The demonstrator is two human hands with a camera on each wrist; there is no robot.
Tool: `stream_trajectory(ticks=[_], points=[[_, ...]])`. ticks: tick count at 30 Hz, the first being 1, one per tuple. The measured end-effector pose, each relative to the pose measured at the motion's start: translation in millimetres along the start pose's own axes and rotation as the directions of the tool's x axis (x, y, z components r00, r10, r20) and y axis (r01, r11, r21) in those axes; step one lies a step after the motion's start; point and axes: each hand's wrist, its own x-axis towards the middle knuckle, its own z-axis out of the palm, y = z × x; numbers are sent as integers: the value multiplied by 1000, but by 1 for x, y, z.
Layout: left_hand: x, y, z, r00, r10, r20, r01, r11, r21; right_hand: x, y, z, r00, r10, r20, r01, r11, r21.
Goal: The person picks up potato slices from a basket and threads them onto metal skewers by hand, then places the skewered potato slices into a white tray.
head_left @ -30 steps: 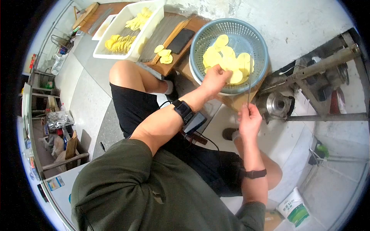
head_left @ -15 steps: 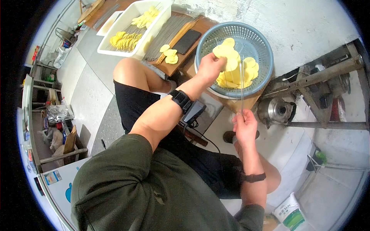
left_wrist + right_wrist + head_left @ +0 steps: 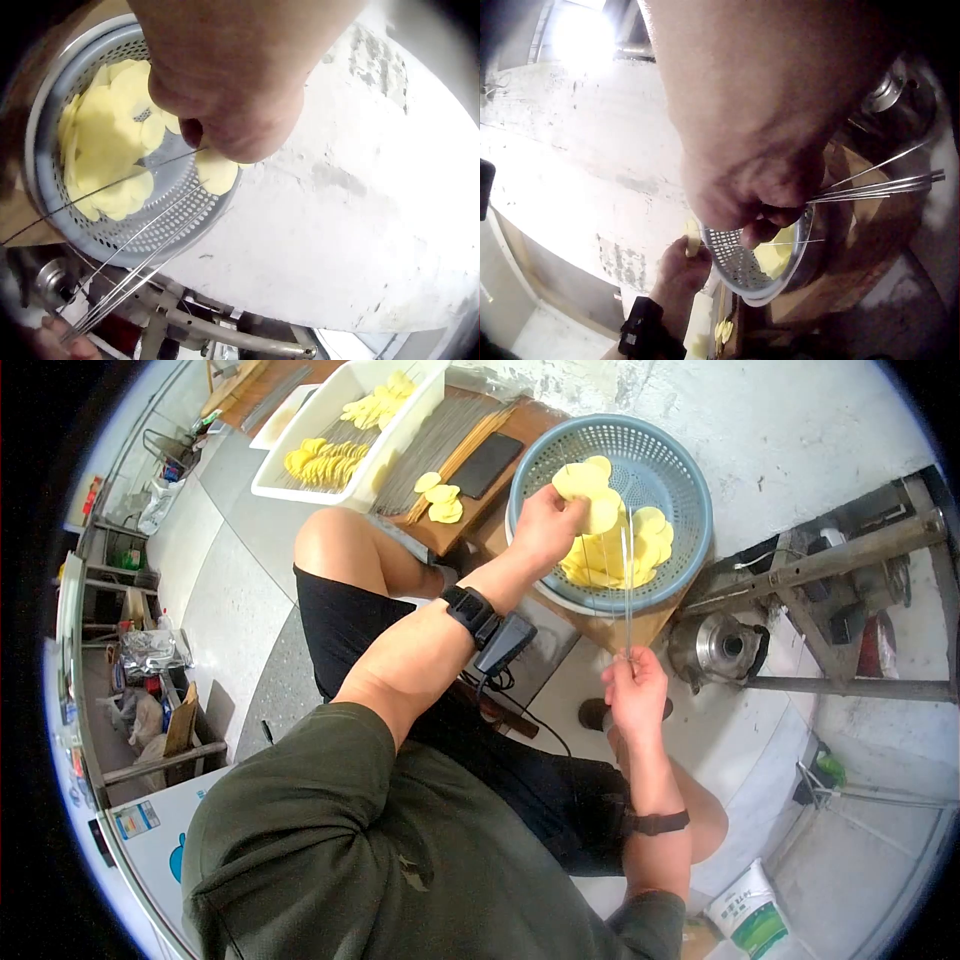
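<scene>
My left hand (image 3: pixel 550 528) pinches several thin, round yellow slices (image 3: pixel 598 512), which look like potato, over the near left part of a blue-grey plastic colander (image 3: pixel 695 490). Below them a heap of the same slices (image 3: pixel 652 550) lies in the colander. My right hand (image 3: pixel 637 685), nearer my body, grips a small bunch of thin metal skewers (image 3: pixel 628 605) that point away over the heap. In the left wrist view, one separate skewer (image 3: pixel 112 182) runs up to the slice (image 3: pixel 217 172) at the left fingers, whose tips are hidden behind the hand.
Left of the colander, a wooden board (image 3: pixel 530 428) carries rows of skewers (image 3: pixel 440 445), a dark flat slab (image 3: pixel 488 466) and a few loose slices (image 3: pixel 443 505). A white tub (image 3: pixel 262 485) holds skewered slices. A metal pot-like object (image 3: pixel 725 648) and frame bars (image 3: pixel 840 555) stand on the right.
My left hand has come up from the heap with slices between its fingers. The skewers in my right hand have swung slightly left. The head view has shifted a little.
</scene>
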Motion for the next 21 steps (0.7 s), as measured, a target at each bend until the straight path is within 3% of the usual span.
stream_trajectory(ticks=[4,7,9,12,15,21], points=[[-3,5,3,998,60,-2,-60,998,5,1,1,-1,1000,7,5,-7,1000,27],[-7,10,2,998,51,34,-54,993,107,0,0,-1,1000,21,3,-21,999,51],[-4,3,-2,964,212,161,-245,942,228,0,2,-1,1000,21,2,-21,998,55],[-4,1,2,992,120,38,-126,968,217,2,7,0,1000,-13,-9,14,997,76],[-5,-1,2,989,146,8,-145,980,137,2,7,1,1000,-11,-13,12,996,88],[-11,13,3,996,86,-3,-84,981,173,2,9,1,998,-58,-16,58,998,-23]])
